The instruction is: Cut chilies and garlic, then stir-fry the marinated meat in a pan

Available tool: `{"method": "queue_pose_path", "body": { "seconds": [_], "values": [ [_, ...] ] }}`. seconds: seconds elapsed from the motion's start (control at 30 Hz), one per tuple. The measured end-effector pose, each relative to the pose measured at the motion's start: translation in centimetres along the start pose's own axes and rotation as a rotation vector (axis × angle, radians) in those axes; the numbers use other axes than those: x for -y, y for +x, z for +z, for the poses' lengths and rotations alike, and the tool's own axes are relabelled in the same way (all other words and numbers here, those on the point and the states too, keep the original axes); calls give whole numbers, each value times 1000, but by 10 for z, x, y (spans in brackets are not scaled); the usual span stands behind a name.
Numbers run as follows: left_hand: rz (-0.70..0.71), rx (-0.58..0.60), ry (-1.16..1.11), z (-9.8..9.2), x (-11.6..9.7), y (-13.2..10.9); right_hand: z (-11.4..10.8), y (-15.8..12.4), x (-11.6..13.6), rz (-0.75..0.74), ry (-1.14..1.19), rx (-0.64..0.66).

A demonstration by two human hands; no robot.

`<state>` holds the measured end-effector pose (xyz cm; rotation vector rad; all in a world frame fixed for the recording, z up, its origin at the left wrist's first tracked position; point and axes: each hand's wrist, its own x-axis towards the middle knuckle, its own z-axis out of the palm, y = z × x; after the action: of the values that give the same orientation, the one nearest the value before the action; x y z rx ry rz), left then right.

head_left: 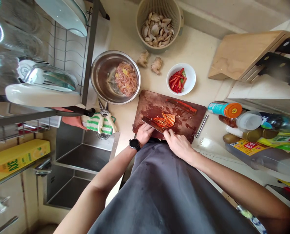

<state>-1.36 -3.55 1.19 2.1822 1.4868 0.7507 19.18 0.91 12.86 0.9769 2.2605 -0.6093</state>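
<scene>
Reddish-brown stained chopping board sits dead ahead, smeared with juice. Dark kitchen knife lies angled across its near edge, tip end toward 10 o'clock. Sliced red chilli strips sit in a tight bunch just beside the blade, on its 1 o'clock side. Longer chilli piece lies well apart at the board's 2 o'clock.

Left hand, black watch on wrist: fingers curled and closed up against the blade's lower side. Right hand: fingers pressed together, fingertips at the knife's right end, next to the strips. No pinch visible. Can't tell which hand has the handle.

Technique looks sound: fingers tucked, strips bunched.

Nearby: white bowl of cut chilli at 1 o'clock, steel bowl of chopped raw meat at 11, ginger roots at 12, plastic basket of pale pieces beyond, steel sink at 9.
</scene>
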Motion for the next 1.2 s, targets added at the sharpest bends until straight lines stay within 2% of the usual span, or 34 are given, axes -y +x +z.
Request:
{"method": "queue_pose_path", "body": {
  "seconds": [0.2,0.43,0.5,0.6,0.83,1.07,1.2],
  "values": [
    [47,-30,49,2,4,-2,-4,3,-1,9,-41,15],
    [33,0,18,3,6,-3,5,24,-7,-60,2,-2],
    [42,-1,-5,2,5,-1,9,26,-8,-40,30,-23],
    [46,-6,-23,2,4,0,11,18,-9,9,49,-49],
    [64,-34,17,6,7,-4,5,3,-1,-6,5,-49],
    [62,-25,-49,6,7,-3,5,28,2,-9,25,-17],
    [50,16,-74,4,6,-4,9,29,-5,9,71,-40]
  ]
}}
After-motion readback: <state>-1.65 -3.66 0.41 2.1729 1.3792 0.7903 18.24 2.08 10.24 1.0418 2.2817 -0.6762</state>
